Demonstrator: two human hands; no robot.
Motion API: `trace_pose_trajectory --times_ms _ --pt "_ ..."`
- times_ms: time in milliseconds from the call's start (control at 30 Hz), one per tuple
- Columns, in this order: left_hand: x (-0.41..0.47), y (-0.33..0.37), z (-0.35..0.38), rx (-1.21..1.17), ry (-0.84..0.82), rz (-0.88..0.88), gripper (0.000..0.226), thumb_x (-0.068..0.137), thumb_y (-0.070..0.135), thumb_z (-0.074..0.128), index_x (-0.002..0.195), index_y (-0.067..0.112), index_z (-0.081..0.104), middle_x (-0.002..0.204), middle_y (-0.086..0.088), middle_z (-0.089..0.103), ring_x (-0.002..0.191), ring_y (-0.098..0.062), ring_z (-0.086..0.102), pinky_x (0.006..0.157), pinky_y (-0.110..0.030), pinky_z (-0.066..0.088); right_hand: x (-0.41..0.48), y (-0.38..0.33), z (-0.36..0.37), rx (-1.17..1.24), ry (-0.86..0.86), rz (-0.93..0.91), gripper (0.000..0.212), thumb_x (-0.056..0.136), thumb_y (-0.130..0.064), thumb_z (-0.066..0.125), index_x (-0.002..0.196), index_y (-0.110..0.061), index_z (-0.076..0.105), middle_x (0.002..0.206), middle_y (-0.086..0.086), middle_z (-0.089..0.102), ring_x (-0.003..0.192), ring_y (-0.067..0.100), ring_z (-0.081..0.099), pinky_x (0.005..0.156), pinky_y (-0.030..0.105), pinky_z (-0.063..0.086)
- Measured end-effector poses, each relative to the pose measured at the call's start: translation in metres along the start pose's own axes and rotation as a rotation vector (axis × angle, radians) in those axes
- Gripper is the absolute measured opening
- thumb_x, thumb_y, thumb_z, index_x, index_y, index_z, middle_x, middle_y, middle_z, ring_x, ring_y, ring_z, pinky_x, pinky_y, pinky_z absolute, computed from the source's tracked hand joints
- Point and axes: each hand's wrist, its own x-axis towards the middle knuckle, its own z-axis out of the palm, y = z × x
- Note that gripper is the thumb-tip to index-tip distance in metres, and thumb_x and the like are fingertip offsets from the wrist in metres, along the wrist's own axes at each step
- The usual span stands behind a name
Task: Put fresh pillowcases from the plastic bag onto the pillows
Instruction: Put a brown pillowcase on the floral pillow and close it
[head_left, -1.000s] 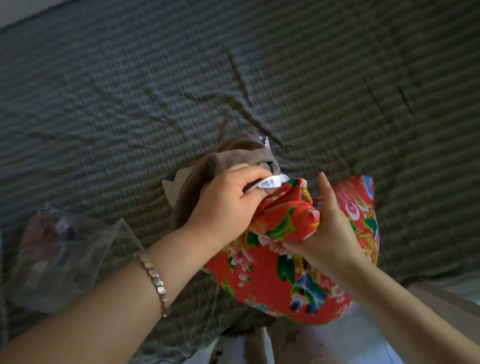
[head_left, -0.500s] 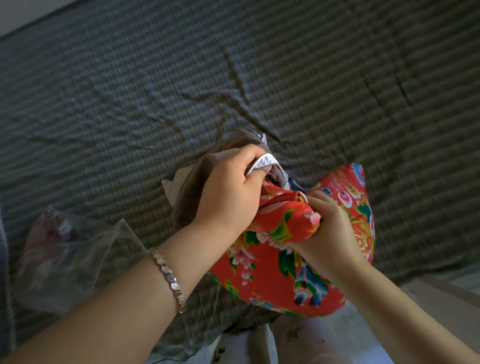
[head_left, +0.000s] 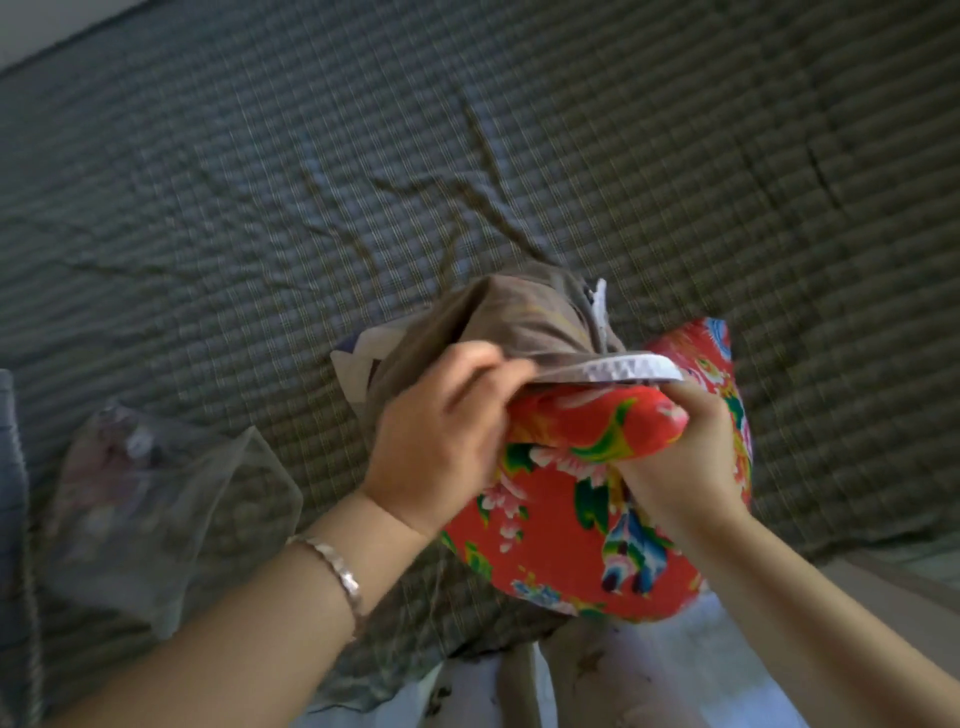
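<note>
Nearest: left wrist with a bracelet.

Left hand: grip closed on the mouth of the brown pillowcase, fingers curled over its white-trimmed hem.

Right hand: grip closed round the bunched end of the red floral pillow, with a fingertip up against the hem.

The pillow hangs over the bed's near edge. The pillowcase sits at its 12 o'clock, hem touching the pillow's end. Only that tip meets the mouth, and none of it looks to be inside.

Plastic bag: at 9 o'clock of the hands, lying on the bed. Contents are blurred.

Step in hand, as I judge it: starting the pillow's end into the first case. Next move calls for keeping the mouth spread, feeding the squeezed end in, then drawing the cloth toward 6 o'clock.

Change: a second ago the hem was bunched at the left fingertips and the right hand's fingers were straight. Now the hem is stretched flat between both hands, and the right has curled onto the pillow.
</note>
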Motion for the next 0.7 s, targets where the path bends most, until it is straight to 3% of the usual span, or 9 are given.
trace_pose_trajectory --times_ms 67,133,200,333,400,467,533,600,700 --pt "-0.017 -0.033 -0.001 0.222 -0.055 -0.181 0.034 0.074 -0.004 0.060 0.106 0.008 0.059 0.103 -0.007 0.053 0.082 -0.029 0.059 0.059 -0.033 0.049 0.000 -0.008 -0.004 0.099 0.059 0.063 0.017 0.058 -0.009 0.067 0.051 -0.022 0.059 0.052 -0.012 0.060 0.053 -0.004 0.052 0.051 0.014 0.044" --pt "-0.029 -0.054 -0.001 0.309 -0.156 -0.398 0.028 0.066 -0.008 0.066 0.091 0.004 0.065 0.091 -0.012 0.062 0.077 -0.034 0.057 0.059 -0.035 0.045 0.000 -0.020 -0.008 0.167 0.081 0.129 0.015 0.056 -0.008 0.067 0.049 -0.018 0.059 0.050 -0.011 0.059 0.053 0.001 0.052 0.049 0.019 0.046" --pt "-0.031 -0.061 0.001 0.169 -0.175 -0.542 0.019 0.070 -0.010 0.061 0.081 0.006 0.065 0.081 -0.007 0.063 0.078 -0.030 0.054 0.065 -0.029 0.036 0.001 -0.026 -0.012 0.216 0.110 0.187 0.015 0.052 -0.004 0.070 0.050 -0.017 0.064 0.052 -0.008 0.061 0.057 0.006 0.056 0.052 0.023 0.050" --pt "-0.021 -0.058 0.004 -0.085 -0.239 -0.673 0.034 0.081 -0.011 0.049 0.093 0.019 0.058 0.087 0.000 0.057 0.084 -0.021 0.056 0.068 -0.026 0.038 0.004 -0.049 -0.017 0.401 0.243 0.332 0.026 0.051 0.014 0.066 0.056 -0.012 0.067 0.062 0.004 0.067 0.062 0.021 0.065 0.058 0.033 0.056" --pt "-0.024 -0.048 -0.004 -0.096 -0.285 -0.651 0.029 0.082 -0.006 0.052 0.090 0.022 0.054 0.084 0.000 0.059 0.082 -0.023 0.059 0.063 -0.028 0.040 0.012 -0.063 -0.020 0.560 0.287 0.429 0.024 0.053 0.017 0.052 0.060 -0.004 0.063 0.065 0.016 0.068 0.059 0.029 0.067 0.058 0.036 0.057" --pt "-0.028 -0.027 -0.021 -0.142 -0.211 -0.570 0.020 0.079 0.001 0.054 0.094 0.015 0.057 0.076 -0.001 0.060 0.073 -0.018 0.060 0.056 -0.021 0.040 0.025 -0.070 -0.021 0.718 0.383 0.492 0.018 0.053 0.013 0.043 0.060 0.002 0.056 0.061 0.019 0.064 0.050 0.028 0.064 0.053 0.030 0.054" --pt "-0.026 -0.001 -0.041 -0.187 -0.106 -0.316 0.011 0.074 0.009 0.050 0.079 0.018 0.048 0.057 0.003 0.049 0.055 -0.010 0.050 0.048 -0.010 0.029 0.038 -0.068 -0.021 0.850 0.515 0.529 0.018 0.053 0.010 0.040 0.059 -0.001 0.052 0.058 0.015 0.061 0.043 0.023 0.060 0.047 0.024 0.050" --pt "-0.027 0.014 -0.052 -0.228 -0.077 -0.021 0.015 0.069 0.007 0.046 0.070 0.017 0.035 0.046 -0.002 0.041 0.052 -0.017 0.039 0.045 -0.018 0.025 0.043 -0.057 -0.015 0.928 0.532 0.522 0.021 0.045 0.003 0.039 0.061 -0.002 0.051 0.058 0.014 0.057 0.040 0.022 0.056 0.044 0.021 0.048" --pt "-0.045 0.001 -0.051 -0.238 -0.232 0.168 0.014 0.068 0.009 0.045 0.070 0.017 0.034 0.044 -0.006 0.042 0.049 -0.020 0.035 0.044 -0.023 0.024 0.032 -0.041 0.008 0.870 0.424 0.551 0.024 0.043 0.002 0.043 0.064 -0.002 0.055 0.060 0.012 0.056 0.039 0.018 0.053 0.043 0.018 0.045"
